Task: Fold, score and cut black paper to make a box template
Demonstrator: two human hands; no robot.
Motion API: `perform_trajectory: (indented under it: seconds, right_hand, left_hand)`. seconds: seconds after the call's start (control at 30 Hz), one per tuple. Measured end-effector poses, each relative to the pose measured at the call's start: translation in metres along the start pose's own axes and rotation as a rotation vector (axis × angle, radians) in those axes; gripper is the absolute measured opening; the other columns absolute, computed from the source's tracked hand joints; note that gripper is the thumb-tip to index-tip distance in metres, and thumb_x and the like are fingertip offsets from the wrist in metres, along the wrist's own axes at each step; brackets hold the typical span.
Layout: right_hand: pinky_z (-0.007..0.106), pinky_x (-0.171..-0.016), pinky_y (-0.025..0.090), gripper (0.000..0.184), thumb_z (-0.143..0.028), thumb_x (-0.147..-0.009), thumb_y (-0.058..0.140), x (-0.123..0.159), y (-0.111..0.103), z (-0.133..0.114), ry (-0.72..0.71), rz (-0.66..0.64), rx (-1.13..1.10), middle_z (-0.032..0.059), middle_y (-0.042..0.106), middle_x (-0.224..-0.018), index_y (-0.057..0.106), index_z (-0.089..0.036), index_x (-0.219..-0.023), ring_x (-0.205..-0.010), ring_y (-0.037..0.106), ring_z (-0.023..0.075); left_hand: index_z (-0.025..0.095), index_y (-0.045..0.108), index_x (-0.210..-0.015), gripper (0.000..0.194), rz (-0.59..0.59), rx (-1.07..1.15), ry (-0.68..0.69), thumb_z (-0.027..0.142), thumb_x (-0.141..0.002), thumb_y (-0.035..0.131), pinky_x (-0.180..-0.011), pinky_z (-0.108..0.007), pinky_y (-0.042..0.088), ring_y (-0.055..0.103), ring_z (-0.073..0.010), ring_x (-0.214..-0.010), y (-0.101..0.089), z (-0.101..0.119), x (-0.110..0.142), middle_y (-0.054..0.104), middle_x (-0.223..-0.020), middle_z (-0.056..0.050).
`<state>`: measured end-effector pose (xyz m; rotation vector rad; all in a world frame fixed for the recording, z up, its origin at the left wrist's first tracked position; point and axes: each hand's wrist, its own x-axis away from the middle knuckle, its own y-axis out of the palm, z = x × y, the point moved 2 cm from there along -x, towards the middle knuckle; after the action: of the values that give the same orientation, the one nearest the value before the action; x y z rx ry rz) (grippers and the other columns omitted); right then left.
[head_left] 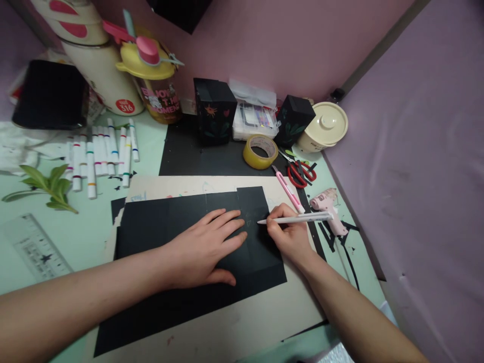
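My left hand (pixel 212 244) lies flat with fingers spread on a sheet of black card (pixel 151 272). My right hand (pixel 289 234) grips a white pen (pixel 298 219), its tip pointing left just over the card's right part. Whether the tip touches the card I cannot tell. Faint small drawn lines show on the card between my left fingertips and the pen. Fold or score lines cross the card's upper part. Beneath it lies a larger pale board (pixel 212 327).
Beyond the board are a tape roll (pixel 260 152), red-handled scissors (pixel 300 174), a pink craft knife (pixel 288 190) and black boxes (pixel 215 111). A glue gun (pixel 330 209) sits at right. Leftward lie several markers (pixel 91 169), a leafy sprig (pixel 56 186) and a clear ruler (pixel 38 247).
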<state>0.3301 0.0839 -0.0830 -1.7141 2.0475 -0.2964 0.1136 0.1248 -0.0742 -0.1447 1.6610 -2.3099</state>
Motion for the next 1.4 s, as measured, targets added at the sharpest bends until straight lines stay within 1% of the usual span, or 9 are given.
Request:
perform_trajectory:
  seconds: [0.1,0.3,0.6,0.83,1.07,1.23,1.3,1.33,1.4]
  right_hand:
    - [0.026,-0.056,0.038,0.015,-0.015,-0.081,0.057,0.001,-0.001,0.0,0.004,0.012,-0.03,-0.0044,0.052,-0.062,0.051,-0.022,-0.068,-0.058,0.049,0.0119]
    - [0.026,-0.055,0.038,0.016,-0.015,-0.08,0.058,0.001,-0.001,-0.001,-0.022,-0.036,-0.022,-0.0041,0.053,-0.062,0.051,-0.022,-0.068,-0.057,0.048,0.0118]
    - [0.026,-0.054,0.038,0.014,-0.016,-0.082,0.058,0.001,0.0,0.0,-0.019,-0.057,-0.012,-0.0035,0.054,-0.063,0.052,-0.022,-0.07,-0.057,0.049,0.0119]
    - [0.026,-0.056,0.037,0.016,-0.015,-0.081,0.057,0.001,0.0,0.002,-0.018,-0.015,0.002,-0.0043,0.051,-0.062,0.051,-0.022,-0.069,-0.058,0.048,0.0119]
    - [0.026,-0.056,0.037,0.015,-0.015,-0.081,0.057,0.001,0.002,0.003,-0.011,-0.014,0.007,-0.0043,0.051,-0.063,0.05,-0.022,-0.069,-0.058,0.048,0.0122]
    - [0.026,-0.055,0.037,0.015,-0.015,-0.08,0.058,0.001,0.002,0.0,-0.017,-0.012,0.022,-0.0043,0.052,-0.062,0.051,-0.022,-0.068,-0.057,0.048,0.0121]
    - [0.026,-0.055,0.038,0.014,-0.014,-0.079,0.057,0.001,-0.001,-0.001,-0.027,0.009,-0.01,-0.0043,0.053,-0.062,0.052,-0.022,-0.068,-0.057,0.049,0.012]
    - [0.026,-0.055,0.038,0.014,-0.013,-0.079,0.057,0.001,-0.003,-0.002,-0.036,0.042,-0.037,-0.0043,0.053,-0.062,0.052,-0.022,-0.068,-0.057,0.049,0.0119]
    - [0.026,-0.055,0.039,0.015,-0.012,-0.078,0.055,0.0,-0.01,-0.003,-0.06,0.152,-0.085,-0.0045,0.054,-0.062,0.052,-0.022,-0.067,-0.057,0.05,0.0117]
  left_hand:
    - [0.014,0.054,-0.134,0.073,-0.001,-0.008,0.002,0.066,-0.082,0.06,-0.113,-0.054,0.029,0.037,-0.0389,-0.138,0.0,0.0,0.0,0.052,-0.14,-0.019]
    - [0.014,0.054,-0.134,0.073,-0.004,-0.017,0.002,0.066,-0.082,0.06,-0.113,-0.054,0.029,0.037,-0.0389,-0.138,0.0,0.0,0.0,0.052,-0.141,-0.019]
    - [0.015,0.054,-0.134,0.074,0.014,-0.007,0.004,0.066,-0.081,0.062,-0.113,-0.053,0.028,0.037,-0.0383,-0.138,0.001,0.0,0.0,0.052,-0.14,-0.019]
    - [0.015,0.054,-0.134,0.074,0.013,-0.005,-0.001,0.066,-0.081,0.062,-0.113,-0.053,0.029,0.037,-0.0384,-0.138,0.001,0.0,0.0,0.052,-0.14,-0.019]
    - [0.014,0.055,-0.133,0.074,0.013,-0.02,0.003,0.066,-0.081,0.063,-0.112,-0.054,0.03,0.038,-0.0386,-0.137,0.001,0.0,-0.001,0.053,-0.14,-0.019]
    - [0.015,0.055,-0.134,0.074,0.031,-0.026,0.003,0.066,-0.081,0.062,-0.113,-0.052,0.029,0.038,-0.0372,-0.138,0.001,0.0,0.0,0.053,-0.14,-0.018]
    - [0.016,0.055,-0.134,0.074,0.032,-0.031,0.003,0.067,-0.081,0.061,-0.114,-0.052,0.028,0.038,-0.0371,-0.138,0.002,0.0,0.0,0.052,-0.14,-0.018]
    - [0.016,0.055,-0.134,0.074,0.029,-0.034,0.001,0.067,-0.081,0.061,-0.114,-0.052,0.028,0.038,-0.0372,-0.138,0.002,0.0,0.0,0.052,-0.14,-0.018]
    - [0.015,0.055,-0.134,0.074,0.014,-0.042,-0.002,0.068,-0.082,0.06,-0.113,-0.052,0.028,0.037,-0.0375,-0.138,0.002,0.0,0.0,0.052,-0.14,-0.018]
